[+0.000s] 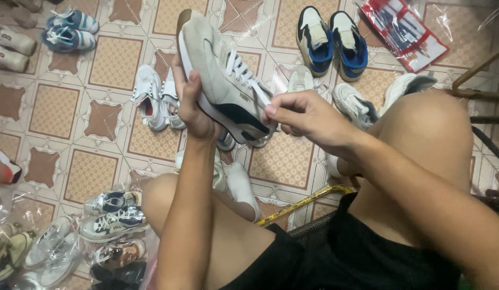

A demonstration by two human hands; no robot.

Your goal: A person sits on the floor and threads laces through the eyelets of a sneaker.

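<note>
Here, looking down from my head, my left hand (191, 104) is closed around the sole edge of a cream suede sneaker with a navy side stripe and white laces (220, 75), thumb pressed against its side, holding it up in the air above the patterned tile floor (56, 107). My right hand (303, 115) is pinched shut on the end of a white lace (255, 86) near the shoe's opening. To do this well, I judge I should keep the left grip firm at mid-sole so the shoe does not twist, and draw the lace straight and evenly, not sideways, so the eyelets stay flat.

The shoe's long axis runs on a diagonal from upper left to lower right in the picture. Its toe points up and away to the upper left, its heel sits low right, just beside my right fingers, and its side faces me.

Around my knees lie a blue and cream pair of sneakers (332, 40), small white shoes (155, 96) and bagged pairs (112, 215).
</note>
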